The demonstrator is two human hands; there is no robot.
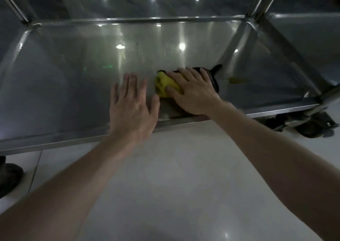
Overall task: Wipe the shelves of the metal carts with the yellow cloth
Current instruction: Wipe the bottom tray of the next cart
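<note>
Flatly, the right hand (193,91) presses a crumpled yellow cloth (165,85) onto the shiny steel shelf (73,75). At its nine o'clock, the left hand (130,102) is splayed wide.

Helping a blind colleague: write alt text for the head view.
A right hand presses a yellow cloth onto a steel cart shelf, near its front edge; the left hand is spread open beside it. Pale floor tiles show below.

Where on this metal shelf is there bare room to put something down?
On the steel cart shelf, the stretch left of the left hand and the far strip along the back rail are bare. Crowded: front middle, where the right hand presses the yellow cloth.
</note>
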